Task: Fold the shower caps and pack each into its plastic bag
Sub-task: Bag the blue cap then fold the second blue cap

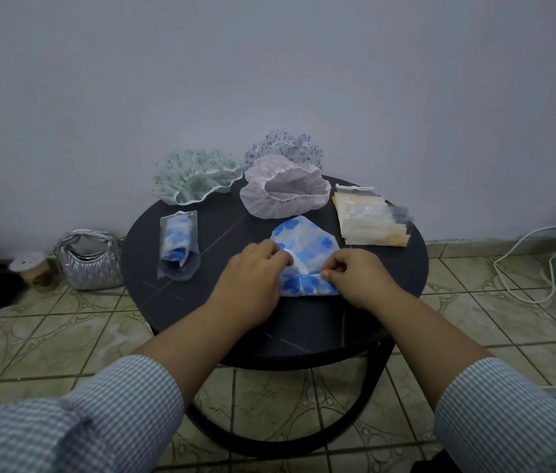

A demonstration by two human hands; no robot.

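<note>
Both hands (pixel 304 274) pinching a blue-flowered shower cap (pixel 307 244) on a dark round table (pixel 389 278)

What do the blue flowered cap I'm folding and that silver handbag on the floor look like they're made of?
Blue flowered cap: thin, glossy plastic film, probably; it creases sharply and looks translucent. Silver handbag: metallic-finish synthetic leather or foil fabric, seemingly; it is pleated and shows bright, crinkled highlights. Neither can be told for certain.

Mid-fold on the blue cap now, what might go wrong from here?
1. The blue flowered cap is slippery film; the fold pinched by the left hand and right hand may spring open if released.
2. The green cap overhangs the table edge and might slide off.
3. The bag stack is fanned near the rim.
</note>
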